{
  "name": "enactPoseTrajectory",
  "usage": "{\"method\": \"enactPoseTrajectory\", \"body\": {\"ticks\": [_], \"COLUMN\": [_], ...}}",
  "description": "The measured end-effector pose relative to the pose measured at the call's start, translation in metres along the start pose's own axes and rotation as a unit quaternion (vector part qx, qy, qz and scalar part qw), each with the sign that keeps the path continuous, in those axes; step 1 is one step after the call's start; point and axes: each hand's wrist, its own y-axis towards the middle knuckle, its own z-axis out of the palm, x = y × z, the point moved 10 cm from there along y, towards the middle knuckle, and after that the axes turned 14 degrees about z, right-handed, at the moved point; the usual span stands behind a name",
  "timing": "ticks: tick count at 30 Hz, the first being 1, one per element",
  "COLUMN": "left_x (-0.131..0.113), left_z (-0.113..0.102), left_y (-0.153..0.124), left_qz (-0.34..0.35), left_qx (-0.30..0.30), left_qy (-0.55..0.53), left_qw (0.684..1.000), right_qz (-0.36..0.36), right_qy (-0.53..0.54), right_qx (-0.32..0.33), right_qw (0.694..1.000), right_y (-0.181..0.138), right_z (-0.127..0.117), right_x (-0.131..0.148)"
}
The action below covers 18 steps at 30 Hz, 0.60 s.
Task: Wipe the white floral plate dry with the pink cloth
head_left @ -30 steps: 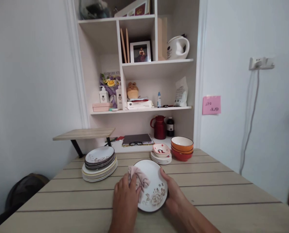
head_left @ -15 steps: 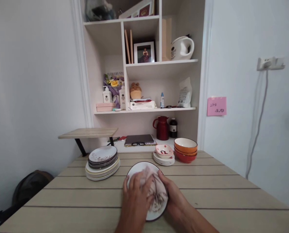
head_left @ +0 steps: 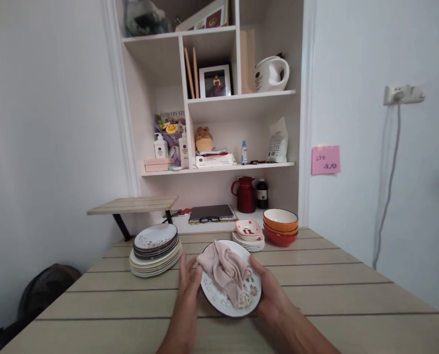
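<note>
A white plate (head_left: 219, 301) with a dark rim and brown flower print is held tilted above the wooden table. On it lies a crumpled pink cloth (head_left: 227, 270). My right hand (head_left: 273, 290) grips the plate's right edge, thumb at the rim and the other fingers hidden beneath. At the plate's left side is my left hand (head_left: 189, 285), its thumb and fingers apart, close to the rim and the cloth's corner; it holds nothing that I can see.
Left of the hands stands a stack of plates (head_left: 156, 248). Behind the held plate are small dishes (head_left: 248, 236) and stacked orange and red bowls (head_left: 280, 227). A small raised shelf (head_left: 133, 204) sits at the back left; a red jug (head_left: 246, 194) stands behind the table.
My left hand has let go of the cloth and moved left off the plate. The cloth now lies loose on the plate, which has shifted slightly right and up.
</note>
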Motion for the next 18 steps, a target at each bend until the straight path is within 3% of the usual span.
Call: {"method": "enactPoseTrajectory", "body": {"ticks": [3,5,13,16,18], "left_x": [0.016,0.022,0.054,0.055,0.054], "left_z": [0.027,0.036,0.035,0.029,0.026], "left_y": [-0.016,-0.025,-0.039,-0.036,-0.033], "left_qz": [-0.112,-0.155,-0.276,-0.26,-0.237], "left_qx": [0.041,0.059,0.055,0.029,0.021], "left_qy": [-0.163,-0.216,-0.273,-0.261,-0.253], "left_qw": [0.979,0.962,0.92,0.929,0.938], "right_qz": [-0.007,-0.008,-0.015,-0.107,-0.201], "right_qy": [-0.01,-0.014,-0.064,-0.134,-0.204], "right_qx": [0.014,0.011,-0.078,-0.154,-0.199], "right_qw": [1.0,1.0,0.995,0.973,0.937], "right_y": [-0.002,-0.001,0.01,0.0,-0.018], "right_z": [0.006,0.006,-0.021,-0.026,-0.019], "right_x": [0.0,-0.002,-0.007,0.015,0.037]}}
